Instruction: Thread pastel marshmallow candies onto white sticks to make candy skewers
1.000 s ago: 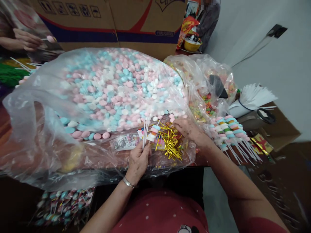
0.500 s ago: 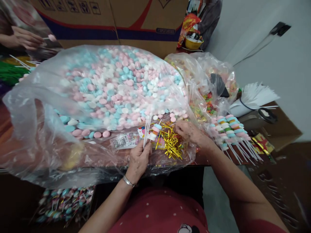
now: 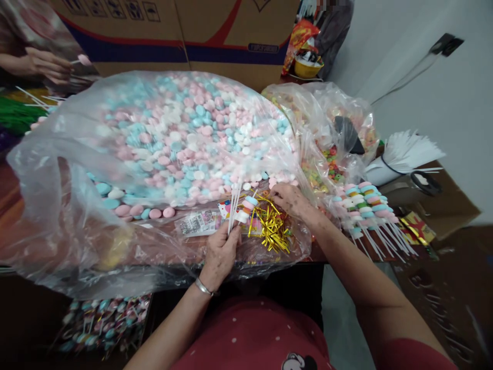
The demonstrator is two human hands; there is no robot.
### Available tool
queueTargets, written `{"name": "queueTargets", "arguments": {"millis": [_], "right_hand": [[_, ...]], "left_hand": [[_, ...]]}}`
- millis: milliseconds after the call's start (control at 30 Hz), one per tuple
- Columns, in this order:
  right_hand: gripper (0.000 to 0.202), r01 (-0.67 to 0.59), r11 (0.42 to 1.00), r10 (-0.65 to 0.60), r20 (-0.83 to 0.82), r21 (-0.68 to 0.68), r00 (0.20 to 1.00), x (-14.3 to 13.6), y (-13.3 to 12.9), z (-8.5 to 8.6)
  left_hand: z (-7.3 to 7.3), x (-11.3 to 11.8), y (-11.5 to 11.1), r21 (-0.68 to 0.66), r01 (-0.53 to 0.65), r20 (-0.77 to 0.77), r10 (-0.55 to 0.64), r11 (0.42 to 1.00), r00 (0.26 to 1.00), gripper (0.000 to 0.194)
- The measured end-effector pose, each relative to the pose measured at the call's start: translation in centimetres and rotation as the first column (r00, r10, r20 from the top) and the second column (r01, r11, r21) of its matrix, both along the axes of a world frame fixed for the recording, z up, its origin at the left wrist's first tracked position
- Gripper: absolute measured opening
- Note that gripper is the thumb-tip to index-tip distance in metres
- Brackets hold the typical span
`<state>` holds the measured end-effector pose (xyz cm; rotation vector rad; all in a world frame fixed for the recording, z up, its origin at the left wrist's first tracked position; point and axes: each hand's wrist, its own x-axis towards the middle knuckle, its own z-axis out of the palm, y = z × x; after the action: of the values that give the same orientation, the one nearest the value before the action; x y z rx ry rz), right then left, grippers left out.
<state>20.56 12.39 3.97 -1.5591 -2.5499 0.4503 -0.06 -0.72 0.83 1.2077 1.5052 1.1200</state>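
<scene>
My left hand (image 3: 222, 249) is closed around several thin white sticks (image 3: 233, 208) that point upward. One of those sticks carries a short stack of marshmallows (image 3: 246, 209) in blue, pink, orange and white. My right hand (image 3: 288, 198) is beside the bag's mouth, fingers bent together at the pink and white marshmallows (image 3: 283, 181) there. What its fingertips hold, if anything, is hidden. Gold tinsel strips (image 3: 274, 228) lie in a heap between my hands. Behind them spreads a big clear plastic bag (image 3: 61, 133) full of pink, blue and white marshmallows (image 3: 200, 121).
Finished marshmallow skewers (image 3: 365, 203) lie at the right, near a holder of white sticks (image 3: 410, 149). Bags of small colourful rings (image 3: 331, 159) stand behind. A large carton (image 3: 231, 31) is at the back. Another person's hand (image 3: 50, 64) holds a stick with a pink piece.
My right hand has moved a little left and away from me, to the marshmallows at the bag's mouth. My left hand stays nearly still with its sticks.
</scene>
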Motion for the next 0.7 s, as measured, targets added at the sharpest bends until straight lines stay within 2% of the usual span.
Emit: {"name": "queueTargets", "arguments": {"millis": [267,333,400,467,533,600,700], "right_hand": [[0.021,-0.038,0.996,0.032,0.074,0.083,0.997,-0.4,-1.5,-0.5],[0.021,-0.043,0.995,0.042,0.009,0.087,0.999,0.2,-1.7,-0.5],[0.017,-0.013,0.998,0.023,-0.156,0.066,0.988,0.7,-1.5,-0.7],[0.014,0.08,0.997,-0.072,-0.391,0.004,0.917,0.8,-1.3,-1.0],[0.013,0.175,0.977,-0.212,-0.603,-0.12,0.769,0.6,-1.2,-1.4],[0.018,0.209,0.95,-0.313,-0.716,-0.233,0.624,0.1,-1.3,-1.8],[0.019,0.2,0.944,-0.329,-0.778,-0.261,0.536,-0.7,-1.8,-2.0]], "left_hand": [[-0.1,0.1,0.1,0.018,0.007,0.011,-0.008,1.0,1.0,0.026],[-0.1,0.1,0.2,0.039,0.027,-0.002,-0.027,0.999,1.0,0.027],[0.0,0.2,0.2,0.057,0.056,-0.03,-0.054,0.997,0.998,0.027],[0.1,0.2,0.2,0.065,0.08,-0.073,-0.075,0.995,0.995,0.028],[0.4,0.3,0.2,0.073,0.104,-0.114,-0.095,0.992,0.989,0.028],[0.6,0.4,0.2,0.084,0.125,-0.144,-0.112,0.989,0.983,0.029],[0.7,0.6,0.2,0.096,0.137,-0.183,-0.118,0.986,0.976,0.031]]}}
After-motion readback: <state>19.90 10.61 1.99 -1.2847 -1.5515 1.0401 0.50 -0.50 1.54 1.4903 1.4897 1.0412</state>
